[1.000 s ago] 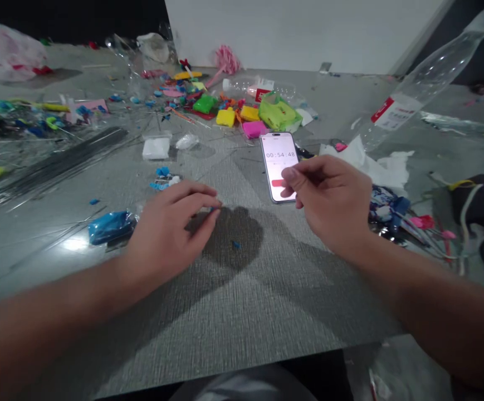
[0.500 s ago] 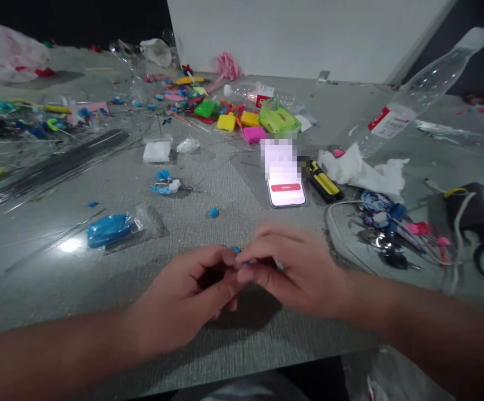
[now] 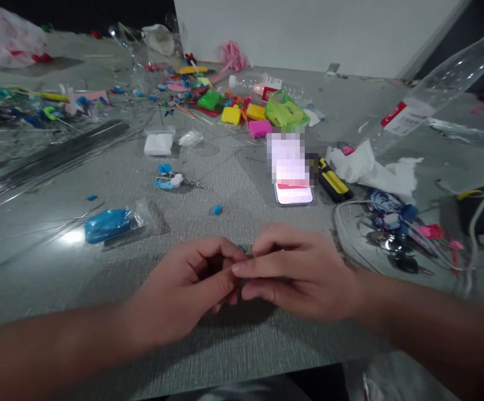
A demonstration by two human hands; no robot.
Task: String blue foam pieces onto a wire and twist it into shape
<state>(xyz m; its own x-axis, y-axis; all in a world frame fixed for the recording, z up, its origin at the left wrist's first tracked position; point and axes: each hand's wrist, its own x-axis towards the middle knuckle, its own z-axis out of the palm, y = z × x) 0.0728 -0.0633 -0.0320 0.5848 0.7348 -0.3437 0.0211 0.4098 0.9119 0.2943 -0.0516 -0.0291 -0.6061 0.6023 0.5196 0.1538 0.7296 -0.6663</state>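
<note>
My left hand (image 3: 191,287) is closed in a pinch above the near part of the table. A small bit of blue clay (image 3: 240,247) shows at its fingertips, mostly hidden by the fingers. Against the left thumb tip lies a finger of my right hand (image 3: 298,273), which is curled with its thumb just below; what sits between its fingers is hidden. Beyond the hands is a blue clay ball (image 3: 217,209). Farther off lies a blue and white clay piece with twisted wire (image 3: 169,181). To the left is a clear bag of blue clay (image 3: 108,225).
A phone (image 3: 294,192) and a yellow-black cutter (image 3: 333,181) lie ahead on the right, near crumpled tissue (image 3: 375,167). Keys (image 3: 404,253), cables and a black adapter (image 3: 479,211) are farther right. Thin wires (image 3: 58,159) lie left. Bright clay packs (image 3: 259,128) and bottles stand behind.
The right fingers have shifted, with one now laid over the left thumb tip and the right thumb lower. Less blue clay shows. The view has turned slightly.
</note>
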